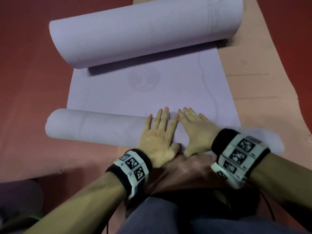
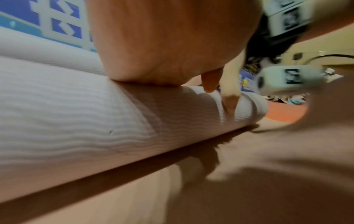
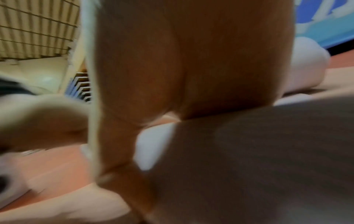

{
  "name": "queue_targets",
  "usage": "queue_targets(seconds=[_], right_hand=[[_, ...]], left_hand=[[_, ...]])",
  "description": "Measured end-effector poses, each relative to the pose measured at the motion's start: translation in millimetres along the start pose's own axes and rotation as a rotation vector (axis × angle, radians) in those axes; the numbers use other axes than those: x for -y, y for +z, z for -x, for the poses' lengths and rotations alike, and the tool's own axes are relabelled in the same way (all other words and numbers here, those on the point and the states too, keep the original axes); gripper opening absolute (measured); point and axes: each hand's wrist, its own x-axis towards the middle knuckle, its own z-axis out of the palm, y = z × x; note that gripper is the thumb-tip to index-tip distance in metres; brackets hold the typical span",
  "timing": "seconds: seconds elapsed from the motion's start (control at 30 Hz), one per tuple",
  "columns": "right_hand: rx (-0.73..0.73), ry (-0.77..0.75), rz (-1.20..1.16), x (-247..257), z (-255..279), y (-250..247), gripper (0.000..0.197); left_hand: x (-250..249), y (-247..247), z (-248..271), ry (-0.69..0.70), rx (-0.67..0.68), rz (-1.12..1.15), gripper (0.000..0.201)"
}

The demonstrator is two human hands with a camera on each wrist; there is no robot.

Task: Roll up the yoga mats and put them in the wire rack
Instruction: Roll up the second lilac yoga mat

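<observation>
**A:** So the mat [image 1: 152, 92] is lilac, lying on a peach mat [image 1: 253, 78] that covers the red floor [image 1: 25, 65]. Our near roll [image 1: 94, 127] sits at the mat's close end; the mat's far end is curled into a fatter far roll [image 1: 135, 36], with a flat stretch between the two.

**B:** Right, and both our hands are on the near roll, side by side, toward its right half. Left hand [image 1: 157, 132] and right hand [image 1: 195, 130] are flat, fingers straight and slightly spread, pressing down, not gripping anything. The left wrist view shows the heel of the palm denting the roll [image 2: 76, 113].

**A:** We'd say we're mid-roll, early on. Tips: keep the pressure even, since the hands sit right of the roll's middle and its left end could go loose or cone out. Maybe spread them wider.

**B:** Agreed. Also the far roll likely needs flattening, or we meet it halfway. No rack clearly in view; the right wrist view is too blurred to tell.
</observation>
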Motion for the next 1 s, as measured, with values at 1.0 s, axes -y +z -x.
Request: queue_targets(seconds=[1.0], right_hand=[[-0.014, 0.102, -0.092, -16, -50, -67, 0.127]], left_hand=[[23, -9, -28, 0.003, -0.253, 0.009, 0.101]])
